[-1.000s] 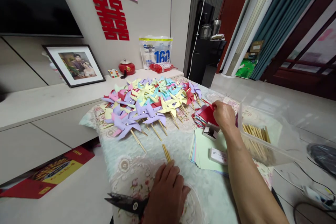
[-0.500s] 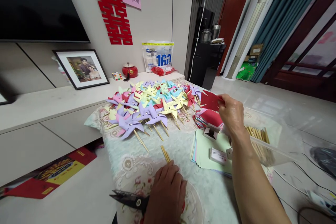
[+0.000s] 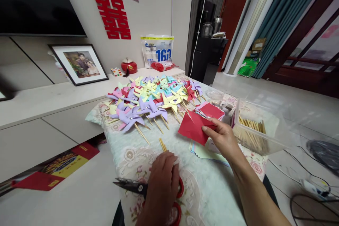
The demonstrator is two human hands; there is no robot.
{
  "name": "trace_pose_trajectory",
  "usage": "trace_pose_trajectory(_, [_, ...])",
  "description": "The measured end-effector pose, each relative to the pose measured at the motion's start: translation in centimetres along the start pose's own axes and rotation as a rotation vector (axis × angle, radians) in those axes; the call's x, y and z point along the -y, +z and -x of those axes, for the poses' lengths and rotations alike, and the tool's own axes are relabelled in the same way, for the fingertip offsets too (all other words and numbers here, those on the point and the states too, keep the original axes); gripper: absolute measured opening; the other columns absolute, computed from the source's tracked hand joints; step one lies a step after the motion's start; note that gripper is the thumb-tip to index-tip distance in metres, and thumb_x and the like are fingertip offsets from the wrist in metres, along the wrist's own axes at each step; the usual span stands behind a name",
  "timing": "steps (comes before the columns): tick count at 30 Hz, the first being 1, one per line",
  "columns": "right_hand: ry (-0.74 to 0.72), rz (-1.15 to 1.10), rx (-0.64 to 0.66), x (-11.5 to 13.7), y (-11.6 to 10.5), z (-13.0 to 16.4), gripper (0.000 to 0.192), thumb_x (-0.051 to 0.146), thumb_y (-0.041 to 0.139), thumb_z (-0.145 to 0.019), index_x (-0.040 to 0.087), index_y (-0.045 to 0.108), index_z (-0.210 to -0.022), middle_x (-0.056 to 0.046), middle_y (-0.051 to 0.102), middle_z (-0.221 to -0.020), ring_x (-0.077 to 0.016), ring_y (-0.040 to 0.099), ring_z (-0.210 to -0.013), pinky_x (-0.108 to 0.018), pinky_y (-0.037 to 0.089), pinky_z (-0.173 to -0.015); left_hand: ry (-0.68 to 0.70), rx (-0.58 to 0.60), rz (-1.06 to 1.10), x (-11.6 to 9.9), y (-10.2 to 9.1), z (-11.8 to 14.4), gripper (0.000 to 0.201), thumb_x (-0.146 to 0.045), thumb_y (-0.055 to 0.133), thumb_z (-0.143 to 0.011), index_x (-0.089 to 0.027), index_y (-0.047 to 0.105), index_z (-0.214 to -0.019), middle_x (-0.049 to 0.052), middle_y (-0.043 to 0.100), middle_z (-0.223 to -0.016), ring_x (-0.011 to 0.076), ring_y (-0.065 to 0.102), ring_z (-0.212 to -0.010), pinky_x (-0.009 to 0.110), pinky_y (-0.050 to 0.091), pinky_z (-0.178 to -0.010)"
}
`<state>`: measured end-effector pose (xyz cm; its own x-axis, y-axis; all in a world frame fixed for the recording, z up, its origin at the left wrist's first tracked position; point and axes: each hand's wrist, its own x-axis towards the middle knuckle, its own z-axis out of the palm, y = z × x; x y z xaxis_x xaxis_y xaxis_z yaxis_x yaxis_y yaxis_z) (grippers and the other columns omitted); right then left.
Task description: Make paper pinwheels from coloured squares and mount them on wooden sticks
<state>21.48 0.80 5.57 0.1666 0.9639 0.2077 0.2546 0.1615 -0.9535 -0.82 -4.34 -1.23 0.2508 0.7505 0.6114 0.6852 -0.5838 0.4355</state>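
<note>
My right hand point(image 3: 222, 134) pinches a red paper square point(image 3: 194, 125), cut in from its corners, above the table. Behind it lies a stack of cut paper squares point(image 3: 212, 110) with red on top. My left hand point(image 3: 162, 176) is closed, palm down, around a few wooden sticks point(image 3: 162, 144) whose ends stick out past the fingers. Partly beneath that hand lie scissors point(image 3: 129, 185) with black blades and red handles. Several pinwheels point(image 3: 152, 108) in purple, yellow, blue, pink and red are heaped at the table's far side.
A clear plastic box point(image 3: 254, 136) of wooden sticks stands at the right. Coloured paper sheets point(image 3: 197, 150) lie partly hidden under my right hand. A small round clear container point(image 3: 215, 96) sits farther back. Beyond the table is a cabinet point(image 3: 66, 95) with a framed photo point(image 3: 79, 64).
My right hand has brought the red paper square from over the stack toward me and left. The left hand has shifted slightly with the sticks, and the red scissor handles now show more.
</note>
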Motion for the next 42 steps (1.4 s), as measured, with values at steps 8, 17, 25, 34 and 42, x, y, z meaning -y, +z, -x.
trace_pose_trajectory(8, [-0.529, 0.549, 0.011, 0.2, 0.4, 5.7, 0.023, 0.011, 0.051, -0.093, 0.017, 0.067, -0.109, -0.008, 0.075, -0.094, -0.02, 0.069, -0.08, -0.03, 0.052, -0.07, -0.176, -0.082, 0.05, -0.3, -1.3, 0.8, 0.034, -0.015, 0.052, -0.091, -0.017, 0.053, -0.125, 0.013, 0.064, -0.118, 0.025, 0.062, -0.111, 0.043, 0.056, -0.091])
trace_pose_trajectory(17, [-0.747, 0.804, 0.375, -1.3, 0.8, 12.6, 0.025, 0.009, 0.044, -0.101, 0.008, 0.062, -0.118, -0.014, 0.072, -0.099, -0.0234, 0.066, -0.089, -0.041, 0.047, -0.085, -0.196, 0.056, -0.062, -2.9, -2.8, 4.8, 0.052, -0.015, 0.054, -0.09, -0.015, 0.043, -0.141, 0.016, 0.058, -0.132, 0.0261, 0.057, -0.122, 0.041, 0.053, -0.094])
trace_pose_trajectory(25, [-0.443, 0.688, 0.563, 0.4, 0.0, 12.5, 0.049, 0.007, 0.04, -0.097, 0.018, 0.04, -0.145, -0.008, 0.071, -0.093, -0.0229, 0.065, -0.08, -0.039, 0.05, -0.076, 0.067, 0.14, -0.149, -4.0, -2.6, 4.2, 0.048, -0.017, 0.053, -0.086, -0.013, 0.051, -0.133, 0.015, 0.068, -0.122, 0.0319, 0.059, -0.115, 0.052, 0.047, -0.092])
trace_pose_trajectory(34, [0.007, 0.465, 0.374, -1.2, -0.8, 12.0, 0.058, 0.03, 0.048, -0.099, 0.019, 0.03, -0.153, -0.001, 0.069, -0.082, -0.0178, 0.063, -0.068, -0.028, 0.051, -0.066, -0.028, 0.086, -0.13, -4.5, -1.3, 2.3, 0.037, -0.014, 0.051, -0.09, -0.012, 0.053, -0.126, 0.01, 0.073, -0.099, 0.0278, 0.065, -0.095, 0.046, 0.052, -0.082])
trace_pose_trajectory(42, [0.114, 0.6, 0.399, -0.2, -2.7, 11.5, 0.058, 0.034, 0.05, -0.096, 0.019, 0.038, -0.151, -0.003, 0.067, -0.083, -0.0206, 0.063, -0.073, -0.032, 0.05, -0.071, 0.028, -0.052, -0.154, -6.3, -0.7, 2.4, 0.033, -0.01, 0.053, -0.091, -0.012, 0.06, -0.124, 0.014, 0.069, -0.113, 0.0281, 0.061, -0.111, 0.045, 0.046, -0.095])
